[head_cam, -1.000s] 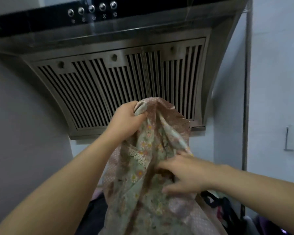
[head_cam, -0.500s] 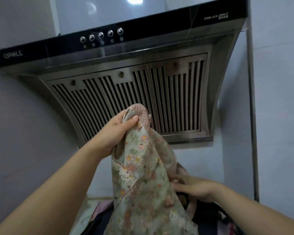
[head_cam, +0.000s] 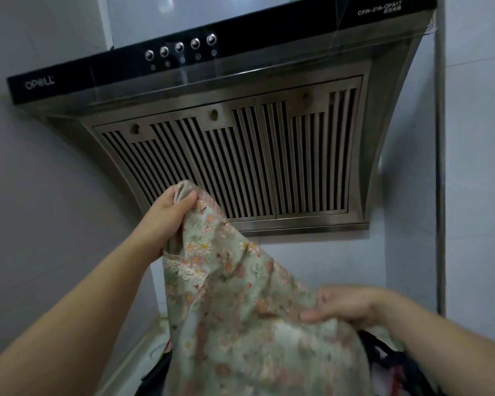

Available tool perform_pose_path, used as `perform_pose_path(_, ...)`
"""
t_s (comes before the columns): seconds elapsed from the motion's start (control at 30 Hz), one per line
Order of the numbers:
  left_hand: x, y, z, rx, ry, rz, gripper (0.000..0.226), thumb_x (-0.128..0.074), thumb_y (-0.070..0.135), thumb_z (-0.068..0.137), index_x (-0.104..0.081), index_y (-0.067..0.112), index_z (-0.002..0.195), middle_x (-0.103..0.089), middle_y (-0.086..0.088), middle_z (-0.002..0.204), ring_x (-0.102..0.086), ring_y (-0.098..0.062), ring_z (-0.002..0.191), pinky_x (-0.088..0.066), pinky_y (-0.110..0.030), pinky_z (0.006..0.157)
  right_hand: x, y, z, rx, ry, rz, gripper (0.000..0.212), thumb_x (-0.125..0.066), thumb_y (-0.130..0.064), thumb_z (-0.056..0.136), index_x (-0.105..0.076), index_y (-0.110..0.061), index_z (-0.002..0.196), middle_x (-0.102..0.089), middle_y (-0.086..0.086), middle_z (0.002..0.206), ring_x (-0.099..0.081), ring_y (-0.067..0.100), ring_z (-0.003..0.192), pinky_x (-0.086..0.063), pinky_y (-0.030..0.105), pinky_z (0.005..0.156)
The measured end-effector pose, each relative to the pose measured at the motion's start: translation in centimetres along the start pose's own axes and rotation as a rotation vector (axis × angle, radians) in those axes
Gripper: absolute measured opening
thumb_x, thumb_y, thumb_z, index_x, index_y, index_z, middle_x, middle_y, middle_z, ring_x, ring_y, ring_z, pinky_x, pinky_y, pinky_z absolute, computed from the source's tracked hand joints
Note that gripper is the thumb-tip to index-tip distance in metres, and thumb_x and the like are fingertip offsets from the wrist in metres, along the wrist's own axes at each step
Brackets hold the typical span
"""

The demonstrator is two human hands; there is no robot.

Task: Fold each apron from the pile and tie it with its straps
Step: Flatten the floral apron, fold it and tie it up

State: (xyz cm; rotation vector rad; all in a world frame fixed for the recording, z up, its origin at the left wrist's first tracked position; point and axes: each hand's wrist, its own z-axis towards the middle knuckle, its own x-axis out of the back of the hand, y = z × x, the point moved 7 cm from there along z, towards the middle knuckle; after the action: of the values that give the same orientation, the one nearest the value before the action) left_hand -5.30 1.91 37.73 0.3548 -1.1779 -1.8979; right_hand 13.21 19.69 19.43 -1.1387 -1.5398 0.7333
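One green floral cotton apron (head_cam: 240,310), unfolded: my left hand (head_cam: 170,212) grips its top, right hand (head_cam: 346,307) pinches an edge (blurred). Spreading; next, match corners.

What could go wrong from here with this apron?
The floral apron hangs bunched from the left hand, so folds may come out uneven. The right hand, blurred, seems only to pinch an edge; it might slip. The hanging cloth could snag on the dark pile below.
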Motion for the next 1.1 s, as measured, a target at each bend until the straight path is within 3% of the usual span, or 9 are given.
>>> perform_pose_path(0.07, 1.4, -1.3, 0.1, 0.043, -0.031, 0.072, 0.017, -0.058, 0.034, 0.092, -0.057, 0.018, 0.097, -0.067, -0.005, 0.090, -0.067, -0.025, 0.092, -0.053, -0.029, 0.070, 6.0, -1.8, -1.2, -0.001, 0.384, -0.267, 0.036, -0.073, -0.038, 0.079, -0.054, -0.016, 0.057, -0.045, -0.004, 0.047, -0.044, 0.006, 0.036, -0.039, 0.019, 0.044)
perform_pose_path(0.2, 0.9, -5.5, -2.3, 0.358, -0.499, 0.470, 0.065, -0.072, 0.057, 0.071, -0.061, 0.010, 0.114, -0.073, -0.002, 0.101, -0.070, -0.015, 0.091, -0.055, -0.030, 0.085, 14.2, -5.7, -4.0, 0.071, 0.922, -0.517, 0.021, -0.056, -0.015, 0.093, -0.068, -0.014, 0.076, -0.054, 0.003, 0.055, -0.046, 0.010, 0.041, -0.033, 0.020, 0.040)
perform_pose_path(0.4, -0.1, -8.2, -5.2, 0.565, -0.758, 0.344, 0.057, -0.079, 0.020, 0.076, -0.055, -0.003, 0.122, -0.062, -0.021, 0.123, -0.059, -0.034, 0.116, -0.043, -0.047, 0.104, 15.4, -7.6, -4.3, 0.019, 0.946, -0.790, 0.021, -0.042, -0.010, 0.095, -0.060, -0.002, 0.103, -0.061, 0.018, 0.109, -0.056, 0.032, 0.100, -0.038, 0.033, 0.073)
perform_pose_path(0.6, 1.8, -8.9, -5.0, 0.570, -0.479, 0.071, 0.103, -0.096, 0.037, 0.025, -0.061, 0.004, 0.116, -0.067, -0.023, 0.110, -0.068, -0.030, 0.089, -0.058, -0.038, 0.076, 15.3, -8.2, -6.4, 0.048, 1.017, -0.939, 0.024, -0.068, -0.034, 0.084, -0.050, -0.021, 0.074, -0.063, 0.008, 0.085, -0.057, 0.027, 0.080, -0.043, 0.033, 0.063)
perform_pose_path(0.73, 5.2, -10.2, -4.2, 0.612, -0.527, 0.595, 0.098, -0.085, 0.065, 0.043, -0.058, 0.018, 0.124, -0.065, -0.001, 0.120, -0.064, -0.019, 0.107, -0.050, -0.039, 0.097, 14.3, -7.9, -6.8, -0.190, 0.561, -0.774, 0.020, -0.079, -0.035, 0.074, -0.067, -0.021, 0.080, -0.063, -0.004, 0.066, -0.056, 0.013, 0.061, -0.047, 0.025, 0.053)
perform_pose_path(0.83, 4.2, -10.9, -3.6, 0.598, -0.726, 1.159, 0.059, -0.068, 0.066, 0.072, -0.064, 0.017, 0.103, -0.066, 0.004, 0.103, -0.065, -0.017, 0.095, -0.053, -0.036, 0.089, 12.7, -6.8, -5.2, -0.446, 0.374, -0.899, 0.019, -0.068, -0.033, 0.085, -0.070, -0.015, 0.091, -0.063, -0.008, 0.069, -0.056, 0.009, 0.060, -0.046, 0.017, 0.051)
perform_pose_path(0.9, 2.7, -9.8, -1.7, 0.384, -0.543, 1.347, 0.036, -0.062, 0.052, 0.085, -0.058, 0.016, 0.084, -0.060, -0.001, 0.090, -0.060, -0.020, 0.086, -0.047, -0.029, 0.075, 12.8, -6.7, -3.0, -0.522, 0.458, -1.099, 0.018, -0.063, -0.029, 0.089, -0.065, -0.012, 0.092, -0.059, -0.002, 0.076, -0.054, 0.013, 0.065, -0.045, 0.014, 0.051)
perform_pose_path(0.97, 3.4, -6.5, 0.0, 0.143, -0.025, 1.218, 0.020, -0.061, 0.030, 0.090, -0.057, 0.012, 0.083, -0.059, -0.012, 0.086, -0.061, -0.030, 0.088, -0.042, -0.031, 0.068, 14.1, -8.8, -2.4, -0.326, 0.876, -1.059, 0.017, -0.059, -0.020, 0.089, -0.069, -0.012, 0.099, -0.064, 0.010, 0.088, -0.060, 0.025, 0.082, -0.050, 0.024, 0.073)
perform_pose_path(1.1, 5.3, 1.1, -4.2, -0.619, 0.785, 0.818, 0.017, -0.051, 0.002, 0.087, -0.060, 0.005, 0.101, -0.060, -0.019, 0.096, -0.050, -0.030, 0.087, -0.034, -0.039, 0.079, 13.0, -12.6, -9.5, 0.679, 1.843, -0.727, 0.054, -0.043, 0.004, 0.071, -0.067, -0.016, 0.116, -0.069, 0.014, 0.102, -0.057, 0.036, 0.095, -0.039, 0.039, 0.088)
